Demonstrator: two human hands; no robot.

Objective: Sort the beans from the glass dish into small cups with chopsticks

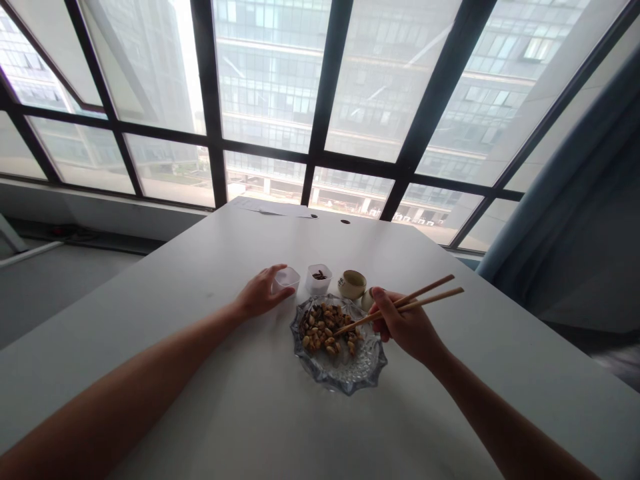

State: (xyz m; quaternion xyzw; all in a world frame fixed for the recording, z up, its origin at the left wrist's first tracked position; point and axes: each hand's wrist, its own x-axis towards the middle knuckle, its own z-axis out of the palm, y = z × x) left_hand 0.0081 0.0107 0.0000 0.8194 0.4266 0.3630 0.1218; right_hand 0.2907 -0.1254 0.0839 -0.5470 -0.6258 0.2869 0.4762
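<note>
Wooden chopsticks [423, 291] slant in the right hand [407, 330]; the left hand [259, 293] clasps a cup [288, 282].

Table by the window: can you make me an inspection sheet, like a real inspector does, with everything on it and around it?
Surface: white table, dark holes near its far edge.
Job's things: glass dish of nuts; left cup; middle cup with dark bits; chopsticks.
Clutter: tan cup; pale sheet at the far end.
Hands: left hand, fingers around left cup; right hand holds chopsticks, tips at nuts.
Cables: nothing seen.
Surroundings: dark-framed windows, blue curtain.
</note>
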